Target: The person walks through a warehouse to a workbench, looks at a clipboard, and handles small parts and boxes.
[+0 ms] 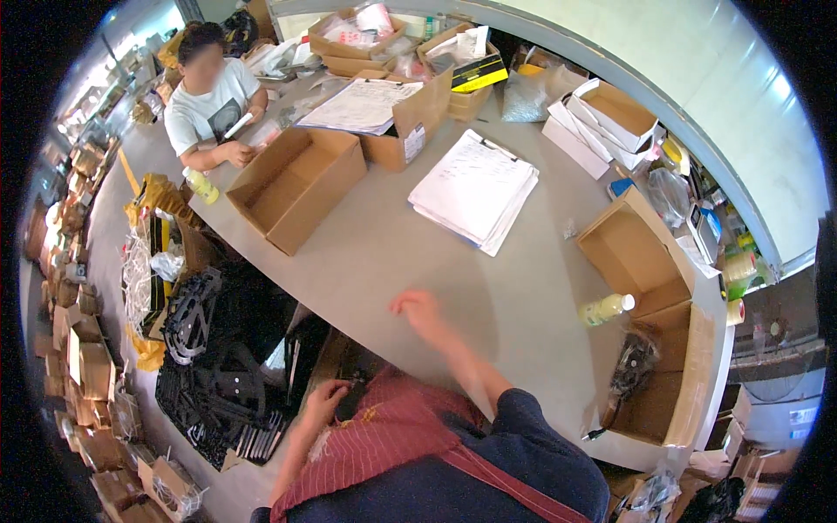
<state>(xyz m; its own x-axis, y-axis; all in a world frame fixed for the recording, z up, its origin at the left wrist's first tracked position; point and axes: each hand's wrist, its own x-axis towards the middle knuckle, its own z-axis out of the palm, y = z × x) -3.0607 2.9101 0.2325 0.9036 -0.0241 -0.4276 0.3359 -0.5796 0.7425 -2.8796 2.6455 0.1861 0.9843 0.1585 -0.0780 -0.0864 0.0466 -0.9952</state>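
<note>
My right hand (420,315) hovers over the grey table (366,279) near its front edge, slightly blurred, fingers apart and nothing visible in them. Lower down, beside my red striped apron (375,427), my left hand (324,403) is closed with its fingers bent. A small dark thing shows at those fingertips, too hidden to name. Just left of that hand, below table height, lie many black plastic parts (231,383). A stack of written sheets on a clipboard (475,187) lies on the table beyond my right hand.
An open cardboard box (301,187) stands at the table's left edge. On the right are a bottle (608,309) and open boxes (667,375), one holding a dark bagged part (635,362). A co-worker (214,100) sits at the far left. White boxes (602,122) stand at the back.
</note>
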